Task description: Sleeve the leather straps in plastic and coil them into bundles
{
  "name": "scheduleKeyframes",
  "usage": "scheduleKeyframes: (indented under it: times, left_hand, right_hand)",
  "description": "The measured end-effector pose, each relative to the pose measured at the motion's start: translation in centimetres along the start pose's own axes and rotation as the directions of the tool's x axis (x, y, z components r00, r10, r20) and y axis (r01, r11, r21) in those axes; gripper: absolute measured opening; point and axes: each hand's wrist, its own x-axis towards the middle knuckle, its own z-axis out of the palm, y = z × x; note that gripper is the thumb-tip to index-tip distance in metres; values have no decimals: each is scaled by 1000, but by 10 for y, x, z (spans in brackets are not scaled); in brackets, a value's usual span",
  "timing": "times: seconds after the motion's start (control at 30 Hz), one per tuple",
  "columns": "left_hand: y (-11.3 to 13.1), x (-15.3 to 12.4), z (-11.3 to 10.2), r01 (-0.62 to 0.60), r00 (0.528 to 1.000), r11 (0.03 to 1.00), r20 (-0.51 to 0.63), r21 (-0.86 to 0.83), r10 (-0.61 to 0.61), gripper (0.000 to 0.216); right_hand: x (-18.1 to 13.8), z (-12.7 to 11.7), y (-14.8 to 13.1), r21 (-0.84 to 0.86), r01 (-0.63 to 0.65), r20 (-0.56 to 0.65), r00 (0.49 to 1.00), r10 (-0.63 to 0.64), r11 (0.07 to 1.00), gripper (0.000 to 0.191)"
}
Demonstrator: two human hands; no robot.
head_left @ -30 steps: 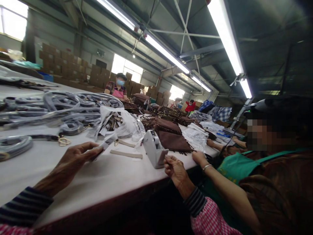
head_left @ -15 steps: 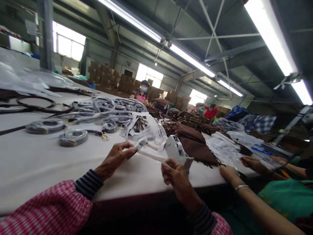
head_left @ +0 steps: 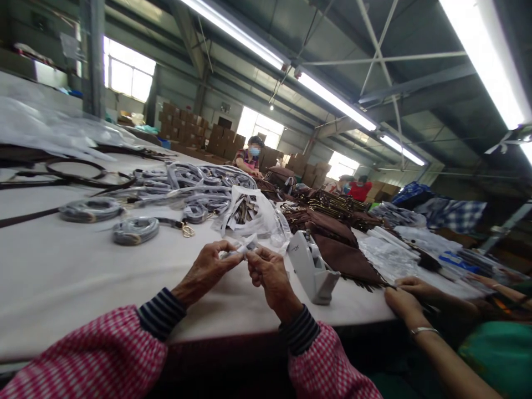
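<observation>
My left hand [head_left: 205,270] and my right hand [head_left: 268,274] meet over the white table [head_left: 62,277], both pinching a small item wrapped in clear plastic [head_left: 243,247]. A grey tape dispenser [head_left: 311,268] stands just right of my right hand. Behind my hands lies an open plastic bag of small strap pieces [head_left: 249,213]. Plastic-wrapped coiled straps [head_left: 135,229] with a gold clasp [head_left: 188,230] lie further left.
Brown fringed bags [head_left: 338,256] are piled beyond the dispenser. A co-worker's hands [head_left: 409,296] rest at the table's right edge. Other people work at the far end near stacked cardboard boxes [head_left: 187,124]. More wrapped straps [head_left: 195,180] cover the middle of the table.
My right hand left the tape dispenser and came to the left hand, so both now grip the wrapped piece. The camera turned left and the co-worker slid out of view.
</observation>
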Motion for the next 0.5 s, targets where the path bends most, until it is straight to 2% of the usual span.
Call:
scheduleKeyframes:
  times: [0.2,0.37,0.5]
  left_hand:
    - [4,-5,-1,83,994,993,76,-86,-76,42]
    - [6,-6,-3,113,990,973,101,-201,-95,45]
    - [2,-3,-7,203,975,925,153,-321,-161,48]
  right_hand:
    - [1,0,14,17,48,-24,999,-48,999,42]
    - [5,10,30,143,72,-78,995,-61,987,47]
    - [15,19,36,236,-5,-44,999,16,972,55]
